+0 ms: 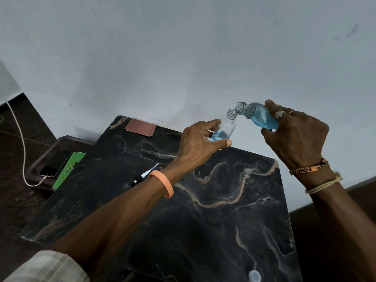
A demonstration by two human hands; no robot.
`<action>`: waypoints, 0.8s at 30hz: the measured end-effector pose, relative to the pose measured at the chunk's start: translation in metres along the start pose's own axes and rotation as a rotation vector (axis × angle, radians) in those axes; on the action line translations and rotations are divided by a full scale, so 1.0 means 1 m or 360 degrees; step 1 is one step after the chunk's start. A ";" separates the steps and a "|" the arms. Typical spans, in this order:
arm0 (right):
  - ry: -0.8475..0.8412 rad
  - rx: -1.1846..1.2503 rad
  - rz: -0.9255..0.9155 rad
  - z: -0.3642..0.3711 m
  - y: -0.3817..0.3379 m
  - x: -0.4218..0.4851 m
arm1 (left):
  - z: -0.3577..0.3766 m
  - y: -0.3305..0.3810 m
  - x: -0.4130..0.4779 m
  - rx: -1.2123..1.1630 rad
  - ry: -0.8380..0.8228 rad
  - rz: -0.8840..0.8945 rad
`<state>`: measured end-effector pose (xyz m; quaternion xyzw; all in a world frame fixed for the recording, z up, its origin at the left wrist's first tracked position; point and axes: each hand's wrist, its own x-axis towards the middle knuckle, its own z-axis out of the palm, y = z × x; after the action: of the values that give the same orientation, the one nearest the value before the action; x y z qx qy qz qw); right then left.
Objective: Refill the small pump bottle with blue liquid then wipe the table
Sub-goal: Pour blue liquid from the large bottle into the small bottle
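two bottles gripped: left fingers [211, 124] round small bottle [225, 127], right fingers [273, 107] round tilted larger bottle [259, 117].

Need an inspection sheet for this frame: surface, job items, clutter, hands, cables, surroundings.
Surface: dark marble table.
Job's things: small bottle uncapped, a little blue liquid at its bottom; big bottle tilted, mouth at the small bottle's mouth; pump lying on the table; cloth at the far edge; cap at the near edge.
Clutter: phone and green packet in a tray left of the table.
Hands: left hand holds the small bottle; right hand holds the big bottle.
Cables: white cable runs to the phone.
Surroundings: pale wall, dark floor.
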<state>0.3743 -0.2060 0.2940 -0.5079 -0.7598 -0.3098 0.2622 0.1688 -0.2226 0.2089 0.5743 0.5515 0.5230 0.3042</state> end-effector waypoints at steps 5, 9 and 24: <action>0.0018 -0.0015 -0.0003 -0.001 0.000 0.001 | 0.001 0.001 -0.001 -0.0009 0.0000 0.0012; 0.0017 -0.0015 -0.0007 -0.001 0.000 0.000 | 0.001 0.000 -0.001 -0.0017 -0.0002 0.0014; 0.0039 -0.0009 -0.0018 0.000 0.001 0.000 | 0.003 -0.001 -0.001 -0.0023 0.0002 0.0030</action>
<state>0.3756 -0.2057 0.2946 -0.5005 -0.7585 -0.3197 0.2682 0.1709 -0.2225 0.2067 0.5768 0.5425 0.5302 0.3031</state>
